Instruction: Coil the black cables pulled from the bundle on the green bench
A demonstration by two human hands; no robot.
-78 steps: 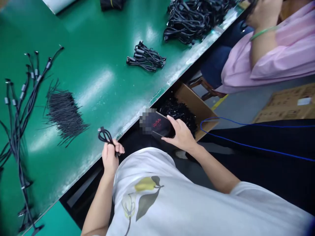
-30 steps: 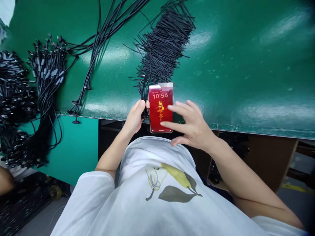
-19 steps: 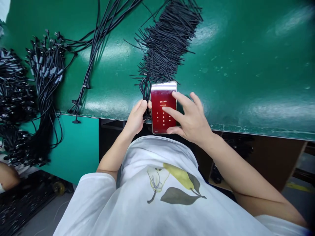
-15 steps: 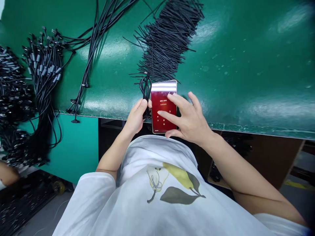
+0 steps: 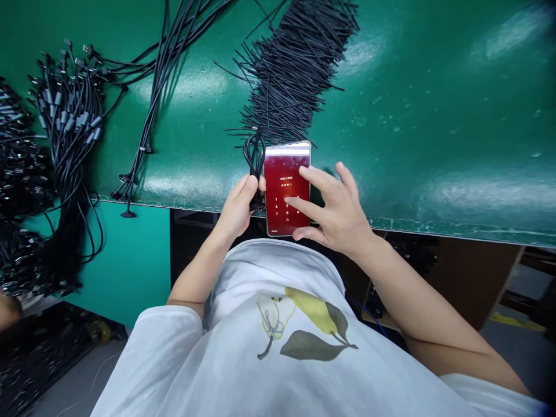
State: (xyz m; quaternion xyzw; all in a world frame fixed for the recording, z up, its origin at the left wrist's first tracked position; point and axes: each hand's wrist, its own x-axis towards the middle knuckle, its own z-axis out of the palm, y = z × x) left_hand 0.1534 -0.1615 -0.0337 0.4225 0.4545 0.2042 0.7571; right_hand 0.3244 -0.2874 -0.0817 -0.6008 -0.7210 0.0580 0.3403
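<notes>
A coiled black cable, bundled into loops, is pinched between the thumb and fingers of my left hand. Right beside it a smartphone with a red keypad screen overhangs the table's front edge. Whether my left fingers also support the phone from below is hidden. My right hand reaches over the phone from the right with fingers spread, holding nothing. Its index fingertip is at the upper middle of the keypad, and three of the four code dots look filled.
Beyond the phone lies a heap of short black ties on the green table. Loose black cables stretch across the left side. Thick cable bundles hang over the edge at far left. Part of another person's arm shows at lower left.
My right index finger has shifted slightly right along the keypad's top row. The code dots were hollow before and several now look filled. My left hand keeps its hold on the cable.
</notes>
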